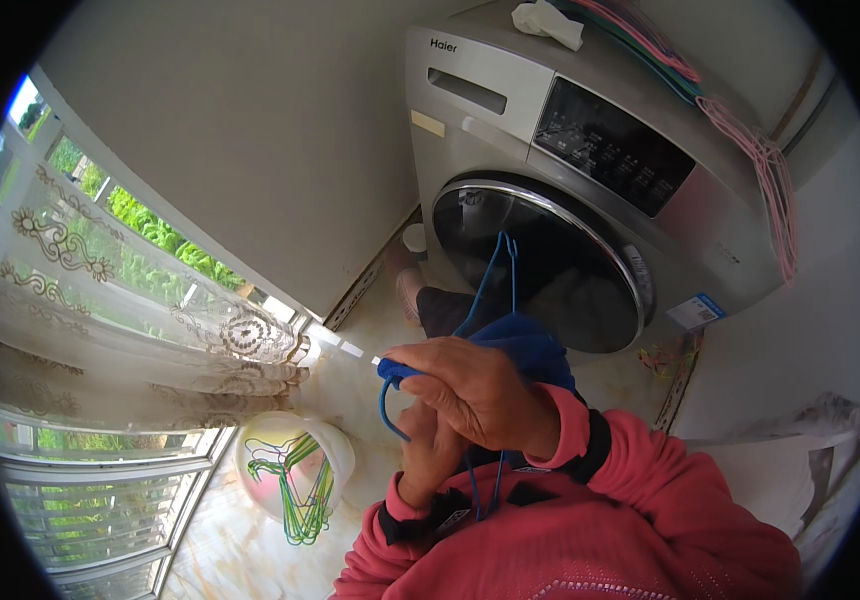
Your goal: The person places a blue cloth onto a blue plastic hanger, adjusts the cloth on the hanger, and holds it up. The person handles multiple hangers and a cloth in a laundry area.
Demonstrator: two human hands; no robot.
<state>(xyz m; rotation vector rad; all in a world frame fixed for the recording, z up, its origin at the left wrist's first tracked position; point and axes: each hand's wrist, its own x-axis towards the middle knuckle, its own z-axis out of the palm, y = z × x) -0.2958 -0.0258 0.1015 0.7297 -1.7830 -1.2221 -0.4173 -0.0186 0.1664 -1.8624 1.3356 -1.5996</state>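
A blue clothes hanger (pixel 514 281) lies across my hands, its hook pointing left and one end standing out before the washing machine door. A blue cloth (pixel 531 341) is bunched over the middle of it. My right hand (pixel 475 382) presses a fold of this cloth around the hanger near the hook. Underneath, my left hand (pixel 428 442) grips the hanger close to the hook; its fingers are partly covered by the right hand. The other end of the hanger reaches back to my red top.
A Haier front-load washing machine (pixel 475 139) stands ahead, its door shut. Pink and green hangers (pixel 756 154) and a crumpled white tissue (pixel 547 24) lie on top. A white bucket (pixel 343 450) with several green and blue hangers (pixel 302 487) sits at left, near a curtained window (pixel 129 300).
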